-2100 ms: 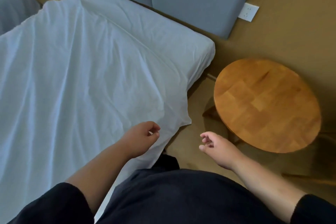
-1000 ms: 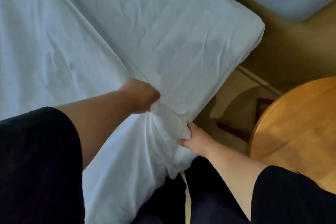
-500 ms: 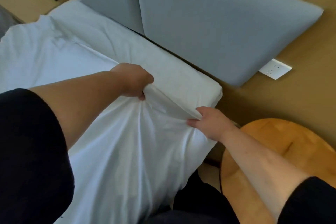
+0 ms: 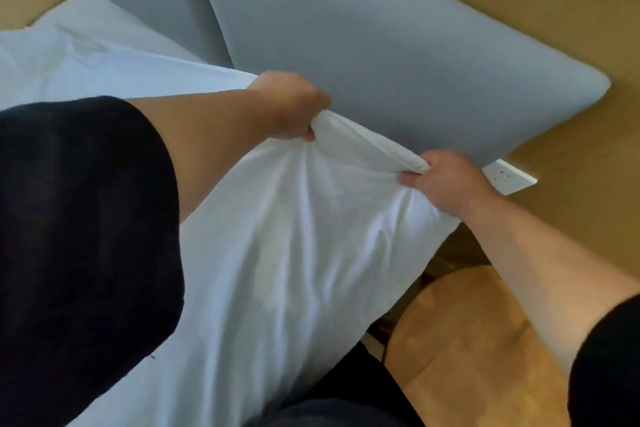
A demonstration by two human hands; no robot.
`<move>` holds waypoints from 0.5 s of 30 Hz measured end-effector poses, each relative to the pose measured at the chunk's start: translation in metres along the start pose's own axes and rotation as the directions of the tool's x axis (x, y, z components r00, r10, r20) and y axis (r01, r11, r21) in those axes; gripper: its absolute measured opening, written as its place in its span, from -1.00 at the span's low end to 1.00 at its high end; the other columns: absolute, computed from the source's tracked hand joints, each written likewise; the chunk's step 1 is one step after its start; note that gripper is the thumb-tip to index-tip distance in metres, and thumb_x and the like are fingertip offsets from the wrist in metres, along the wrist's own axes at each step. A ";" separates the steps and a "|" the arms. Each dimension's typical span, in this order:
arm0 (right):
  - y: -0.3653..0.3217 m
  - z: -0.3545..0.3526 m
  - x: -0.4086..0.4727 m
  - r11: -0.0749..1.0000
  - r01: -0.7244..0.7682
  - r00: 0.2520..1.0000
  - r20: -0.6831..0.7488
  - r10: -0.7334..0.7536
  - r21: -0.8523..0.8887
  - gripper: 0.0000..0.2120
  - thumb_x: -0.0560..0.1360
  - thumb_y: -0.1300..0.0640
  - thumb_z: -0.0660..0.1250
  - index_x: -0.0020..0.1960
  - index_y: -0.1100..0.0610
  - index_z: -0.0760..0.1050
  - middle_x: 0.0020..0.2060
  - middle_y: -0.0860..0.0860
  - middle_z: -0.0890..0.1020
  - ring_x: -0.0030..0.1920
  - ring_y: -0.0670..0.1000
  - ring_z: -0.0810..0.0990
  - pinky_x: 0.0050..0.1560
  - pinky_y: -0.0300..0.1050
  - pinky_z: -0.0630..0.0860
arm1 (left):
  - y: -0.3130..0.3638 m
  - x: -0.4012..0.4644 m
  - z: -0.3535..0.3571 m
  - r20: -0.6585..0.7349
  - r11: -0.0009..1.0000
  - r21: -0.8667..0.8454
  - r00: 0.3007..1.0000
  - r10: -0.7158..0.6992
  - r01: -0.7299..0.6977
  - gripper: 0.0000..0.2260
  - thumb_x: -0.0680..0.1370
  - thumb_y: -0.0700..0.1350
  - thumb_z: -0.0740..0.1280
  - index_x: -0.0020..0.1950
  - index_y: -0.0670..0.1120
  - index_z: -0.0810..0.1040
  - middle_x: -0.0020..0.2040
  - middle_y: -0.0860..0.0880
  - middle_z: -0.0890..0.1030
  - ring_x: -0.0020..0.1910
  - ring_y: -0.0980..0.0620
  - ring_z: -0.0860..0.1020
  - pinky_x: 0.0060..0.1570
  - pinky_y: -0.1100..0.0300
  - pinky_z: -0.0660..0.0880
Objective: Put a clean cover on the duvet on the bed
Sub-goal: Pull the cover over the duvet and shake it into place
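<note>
Duvet cover (image 4: 298, 253) is lifted off the bed (image 4: 104, 31) at its near corner, your left hand (image 4: 294, 107) and right hand (image 4: 446, 180) each fisted on the top edge, apart; looks early: no duvet visibly inside yet, stuffing and closing remain.

Bedroom, bed (image 4: 86, 55), grey padded headboard (image 4: 381, 55)
</note>
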State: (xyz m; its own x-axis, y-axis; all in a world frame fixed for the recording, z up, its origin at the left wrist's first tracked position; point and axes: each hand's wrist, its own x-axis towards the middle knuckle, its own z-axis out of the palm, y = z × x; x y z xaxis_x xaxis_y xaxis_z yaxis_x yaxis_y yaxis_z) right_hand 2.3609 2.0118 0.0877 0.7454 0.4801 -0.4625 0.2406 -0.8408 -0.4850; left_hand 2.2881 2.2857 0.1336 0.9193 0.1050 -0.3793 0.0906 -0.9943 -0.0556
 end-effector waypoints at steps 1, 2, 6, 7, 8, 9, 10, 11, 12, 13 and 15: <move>0.006 -0.001 0.009 1.000 -0.003 1.000 -0.019 0.003 -0.026 -0.78 0.55 -0.12 0.41 -0.07 0.04 0.57 -0.20 -0.01 0.61 -0.19 0.00 0.55 -0.24 -0.08 0.42 | 0.002 0.014 0.004 -0.007 1.000 0.008 1.000 0.002 -0.002 -0.65 0.50 0.08 0.45 0.20 0.00 0.48 0.03 -0.08 0.57 0.07 -0.21 0.55 -0.11 0.02 0.47; 0.015 0.003 0.021 0.999 -0.010 1.000 -0.023 0.009 -0.042 -0.74 0.55 -0.13 0.40 -0.06 0.06 0.57 -0.20 0.00 0.61 -0.17 0.05 0.56 -0.21 -0.06 0.44 | 0.005 0.027 0.010 -0.002 1.000 0.001 1.000 0.002 -0.002 -0.64 0.50 0.08 0.45 0.21 0.00 0.47 0.08 -0.09 0.58 0.08 -0.22 0.55 -0.08 0.01 0.48; 0.046 0.041 0.051 0.990 -0.075 0.997 -0.028 0.072 -0.122 -0.65 0.57 -0.21 0.33 -0.06 0.10 0.55 -0.21 0.01 0.59 -0.20 0.07 0.54 -0.17 -0.04 0.45 | 0.019 0.053 0.058 -0.045 1.000 0.002 0.999 -0.003 0.003 -0.59 0.51 0.05 0.45 0.28 -0.04 0.46 0.20 -0.11 0.56 0.21 -0.21 0.51 0.12 -0.01 0.42; 0.054 0.054 0.059 0.986 -0.096 0.995 -0.030 0.092 -0.133 -0.63 0.58 -0.22 0.31 -0.05 0.09 0.54 -0.21 0.01 0.59 -0.20 0.07 0.54 -0.17 -0.04 0.45 | 0.022 0.056 0.075 -0.061 1.000 -0.001 0.998 -0.010 0.010 -0.58 0.51 0.04 0.44 0.31 -0.04 0.45 0.23 -0.11 0.54 0.24 -0.20 0.48 0.18 -0.03 0.40; 0.062 0.064 0.065 0.982 -0.116 0.993 -0.043 0.111 -0.149 -0.62 0.58 -0.24 0.29 -0.05 0.09 0.54 -0.21 0.02 0.59 -0.19 0.09 0.54 -0.16 -0.04 0.47 | 0.026 0.058 0.088 -0.097 1.000 -0.017 0.995 -0.012 0.011 -0.57 0.52 0.01 0.42 0.33 -0.06 0.42 0.26 -0.12 0.51 0.27 -0.20 0.44 0.24 -0.04 0.37; 0.071 0.077 0.073 0.976 -0.136 0.990 -0.047 0.130 -0.170 -0.60 0.58 -0.26 0.27 -0.06 0.09 0.54 -0.20 0.03 0.59 -0.18 0.11 0.54 -0.16 -0.03 0.47 | 0.028 0.058 0.106 -0.131 0.999 -0.045 0.991 -0.017 0.012 -0.57 0.53 -0.04 0.40 0.35 -0.07 0.40 0.28 -0.12 0.47 0.29 -0.20 0.41 0.28 -0.04 0.34; 0.080 0.087 0.080 0.970 -0.160 0.987 -0.057 0.152 -0.182 -0.58 0.59 -0.26 0.25 -0.07 0.10 0.52 -0.20 0.04 0.58 -0.17 0.13 0.54 -0.18 -0.02 0.46 | 0.030 0.056 0.119 -0.157 0.997 -0.075 0.987 -0.024 0.012 -0.56 0.52 -0.09 0.38 0.38 -0.07 0.38 0.30 -0.12 0.44 0.30 -0.20 0.39 0.31 -0.04 0.32; 0.089 0.098 0.087 0.964 -0.179 0.984 -0.061 0.170 -0.197 -0.56 0.60 -0.26 0.23 -0.08 0.12 0.50 -0.19 0.05 0.57 -0.15 0.14 0.54 -0.18 -0.02 0.43 | 0.031 0.052 0.131 -0.159 0.994 -0.106 0.987 -0.036 0.019 -0.53 0.52 -0.13 0.36 0.41 -0.08 0.36 0.32 -0.12 0.42 0.32 -0.20 0.38 0.33 -0.05 0.32; 0.097 0.111 0.094 0.955 -0.205 0.979 -0.060 0.196 -0.214 -0.55 0.61 -0.26 0.21 -0.08 0.14 0.47 -0.16 0.06 0.57 -0.11 0.16 0.54 -0.17 -0.01 0.42 | 0.029 0.045 0.148 -0.121 0.989 -0.139 0.991 -0.061 0.044 -0.53 0.52 -0.14 0.34 0.42 -0.08 0.35 0.34 -0.12 0.40 0.33 -0.20 0.37 0.33 -0.05 0.34; 0.103 0.119 0.098 0.942 -0.236 0.972 -0.064 0.227 -0.240 -0.55 0.63 -0.26 0.18 -0.05 0.15 0.46 -0.10 0.08 0.57 -0.07 0.17 0.53 -0.13 0.01 0.43 | 0.028 0.037 0.161 -0.064 0.985 -0.160 0.995 -0.082 0.071 -0.53 0.53 -0.14 0.32 0.43 -0.08 0.35 0.35 -0.12 0.40 0.33 -0.19 0.37 0.33 -0.05 0.36; 0.108 0.143 0.104 0.900 -0.307 0.952 -0.092 0.293 -0.309 -0.58 0.65 -0.23 0.14 0.13 0.13 0.47 0.09 0.15 0.57 0.07 0.23 0.54 0.03 0.10 0.49 | 0.023 0.005 0.200 0.092 0.969 -0.193 0.986 -0.137 0.152 -0.56 0.55 -0.12 0.30 0.43 -0.07 0.37 0.35 -0.11 0.40 0.34 -0.18 0.37 0.31 -0.06 0.39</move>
State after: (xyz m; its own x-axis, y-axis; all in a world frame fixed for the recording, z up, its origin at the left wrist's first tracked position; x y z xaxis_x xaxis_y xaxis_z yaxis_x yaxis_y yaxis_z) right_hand 2.3756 2.0068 -0.1192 0.8371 0.1872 -0.5140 0.1799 -0.9816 -0.0646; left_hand 2.2184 2.2669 -0.0548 0.8589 0.2412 -0.4517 0.3018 -0.9511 0.0661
